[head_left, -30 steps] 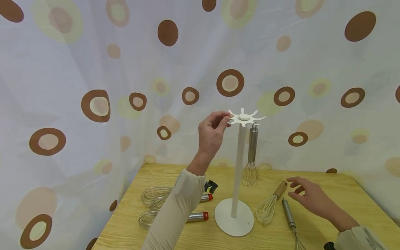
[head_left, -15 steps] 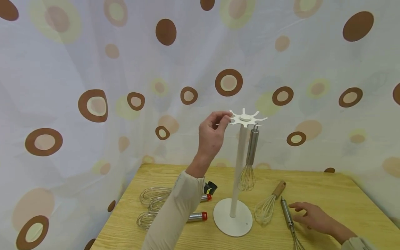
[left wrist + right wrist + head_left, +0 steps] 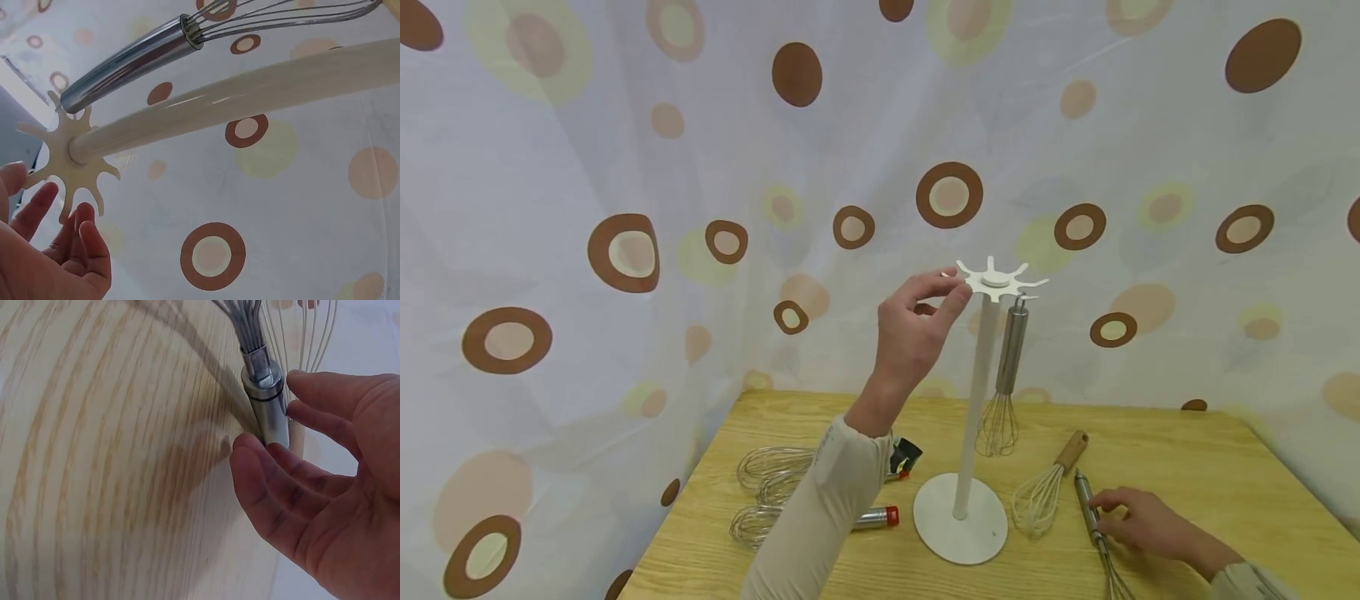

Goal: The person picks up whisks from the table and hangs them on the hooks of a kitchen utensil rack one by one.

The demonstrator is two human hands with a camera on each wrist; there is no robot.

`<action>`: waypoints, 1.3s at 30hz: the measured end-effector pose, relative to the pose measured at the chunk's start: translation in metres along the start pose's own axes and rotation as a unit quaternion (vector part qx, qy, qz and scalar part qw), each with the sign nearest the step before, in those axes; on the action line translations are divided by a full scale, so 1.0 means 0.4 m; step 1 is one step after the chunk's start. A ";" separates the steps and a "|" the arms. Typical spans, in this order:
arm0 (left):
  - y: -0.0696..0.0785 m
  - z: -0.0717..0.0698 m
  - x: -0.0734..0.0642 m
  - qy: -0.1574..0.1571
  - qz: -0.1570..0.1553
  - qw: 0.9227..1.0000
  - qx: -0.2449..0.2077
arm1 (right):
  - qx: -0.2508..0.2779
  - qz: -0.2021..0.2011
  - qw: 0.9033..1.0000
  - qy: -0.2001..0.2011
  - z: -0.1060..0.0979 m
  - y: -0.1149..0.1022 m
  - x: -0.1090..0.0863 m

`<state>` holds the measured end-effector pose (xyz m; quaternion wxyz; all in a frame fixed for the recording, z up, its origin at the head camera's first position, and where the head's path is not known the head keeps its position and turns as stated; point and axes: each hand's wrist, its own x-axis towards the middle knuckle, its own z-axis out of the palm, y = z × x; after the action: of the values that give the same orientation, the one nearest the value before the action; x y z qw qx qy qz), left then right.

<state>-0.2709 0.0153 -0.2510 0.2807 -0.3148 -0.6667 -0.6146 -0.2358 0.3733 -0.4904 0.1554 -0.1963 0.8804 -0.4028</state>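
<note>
A white stand (image 3: 976, 408) with a round base and a star-shaped top of several hooks stands upright on the table. My left hand (image 3: 917, 329) pinches one hook of that top (image 3: 59, 150) between thumb and finger. From another hook hangs a steel-handled whisk (image 3: 1011, 350), handle up, wires down. My right hand (image 3: 1153, 525) is beside a second steel-handled whisk (image 3: 270, 403) lying on the table; thumb and fingers are spread on either side of its handle, not closed round it. A whisk with a wooden handle (image 3: 1071, 450) lies just left of it.
Several whisks (image 3: 756, 527) with red-tipped handles lie left of the stand, partly behind my left sleeve. A black-handled item (image 3: 904, 456) lies near them. The wooden table (image 3: 1195, 450) meets a spotted curtain (image 3: 880, 125) behind and at the left.
The right hand has come down from near the wooden handle to the steel whisk's handle. The left hand and the stand's top have shifted slightly right; the hanging whisk has swung a little.
</note>
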 end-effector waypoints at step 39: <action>-0.007 0.029 -0.002 0.008 -0.016 0.999 0.028 | 0.079 0.069 0.992 0.073 0.010 -0.063 -0.021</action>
<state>-0.2724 0.0266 -0.2546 0.2850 -0.2912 -0.6866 -0.6022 -0.2211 0.3596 -0.4723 0.1331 -0.0923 0.8662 -0.4728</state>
